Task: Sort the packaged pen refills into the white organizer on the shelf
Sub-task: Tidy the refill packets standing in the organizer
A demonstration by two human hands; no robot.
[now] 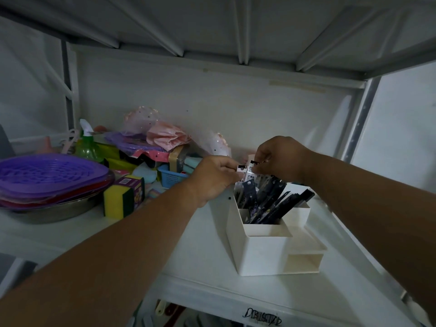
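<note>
At frame centre, the left hand (212,177) and right hand (278,159) are both pinching a white-topped packaged pen refill (247,171) with curled fingers, just above the white plastic organizer (259,251) sitting on the white shelf (200,274), dark refill packs (269,204) leaning inside its rear compartment

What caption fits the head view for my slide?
Both hands, left and right, pinch a refill packet above the white organizer.
</note>
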